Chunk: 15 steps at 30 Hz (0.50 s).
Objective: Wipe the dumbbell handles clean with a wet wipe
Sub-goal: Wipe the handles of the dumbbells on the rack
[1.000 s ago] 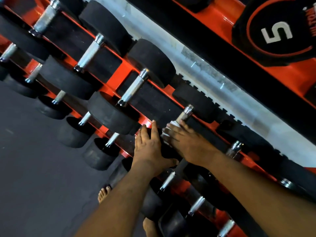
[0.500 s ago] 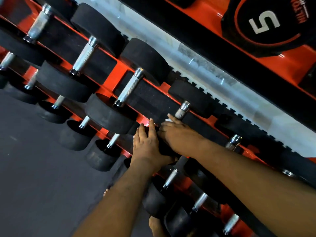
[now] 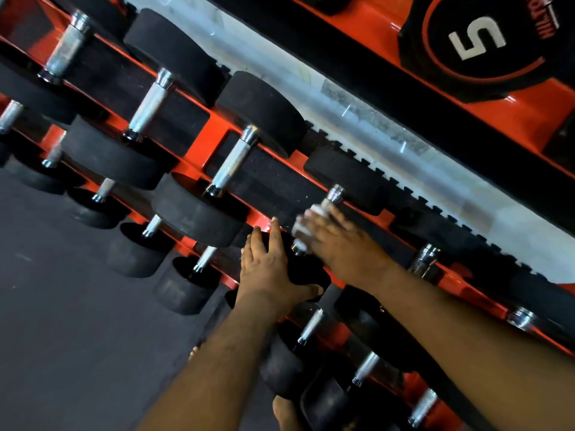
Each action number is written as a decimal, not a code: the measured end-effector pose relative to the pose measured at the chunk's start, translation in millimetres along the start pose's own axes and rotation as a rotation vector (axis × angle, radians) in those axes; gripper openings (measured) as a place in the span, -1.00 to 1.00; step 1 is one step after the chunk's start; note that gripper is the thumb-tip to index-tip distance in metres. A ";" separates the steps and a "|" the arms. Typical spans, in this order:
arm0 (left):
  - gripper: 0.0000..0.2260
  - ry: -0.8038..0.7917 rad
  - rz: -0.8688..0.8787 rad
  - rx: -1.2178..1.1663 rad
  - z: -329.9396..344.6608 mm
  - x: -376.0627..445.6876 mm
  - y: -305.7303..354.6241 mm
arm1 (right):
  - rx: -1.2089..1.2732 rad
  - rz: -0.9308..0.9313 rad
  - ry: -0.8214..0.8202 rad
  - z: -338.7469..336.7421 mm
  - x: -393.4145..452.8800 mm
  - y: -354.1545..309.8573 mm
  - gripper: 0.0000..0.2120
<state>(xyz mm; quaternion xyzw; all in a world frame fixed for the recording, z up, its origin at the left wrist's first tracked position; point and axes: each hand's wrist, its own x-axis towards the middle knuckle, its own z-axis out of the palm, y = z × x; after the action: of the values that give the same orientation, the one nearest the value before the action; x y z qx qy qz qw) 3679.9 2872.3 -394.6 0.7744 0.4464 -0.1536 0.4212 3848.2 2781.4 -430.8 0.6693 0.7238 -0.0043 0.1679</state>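
Observation:
A dumbbell lies on the upper shelf of the orange rack [image 3: 214, 141], its steel handle [image 3: 333, 194] showing only at the far end. My right hand [image 3: 339, 241] wraps a white wet wipe [image 3: 306, 220] around that handle and is blurred by motion. My left hand [image 3: 267, 269] rests with straight fingers on the dumbbell's near black rubber head [image 3: 306, 272], thumb hooked under its edge. The middle of the handle is hidden under my right hand and the wipe.
More black dumbbells with knurled steel handles [image 3: 235, 163] fill both shelves to the left and right. A black plate marked 5 [image 3: 479, 38] sits at the top right. Dark rubber floor [image 3: 62, 321] lies on the left. My bare foot [image 3: 286, 413] shows below.
My right hand has slid up the handle with the wipe, which now shows again at my fingertips. My left hand stays on the dumbbell head.

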 end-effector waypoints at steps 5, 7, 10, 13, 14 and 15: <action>0.31 0.003 0.006 0.009 -0.8 -1.0 0.8 | 0.081 0.200 -0.092 -15.1 21.5 -11.1 -0.56; 0.32 0.002 0.004 0.012 -0.7 -1.1 1.4 | 0.085 0.119 -0.150 -23.1 36.1 -9.4 -0.54; 0.32 -0.003 -0.003 0.010 -0.4 -0.4 1.2 | 0.069 0.183 -0.127 -30.0 46.6 9.3 -0.55; 0.32 -0.004 0.001 0.002 -1.5 -1.3 1.1 | 0.074 0.082 -0.119 -19.7 32.5 -7.6 -0.55; 0.31 -0.005 0.005 -0.001 -1.8 -1.4 1.4 | 0.100 -0.011 -0.085 -11.6 23.8 -14.1 -0.57; 0.30 -0.005 0.007 -0.004 -1.8 -1.9 0.5 | 0.116 -0.091 -0.050 -5.8 17.4 -14.7 -0.58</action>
<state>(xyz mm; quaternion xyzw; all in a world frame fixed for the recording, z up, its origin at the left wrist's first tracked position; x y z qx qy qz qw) 3679.0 2872.5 -392.1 0.7749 0.4430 -0.1531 0.4242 3831.8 2798.0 -432.9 0.6439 0.7476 -0.0705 0.1467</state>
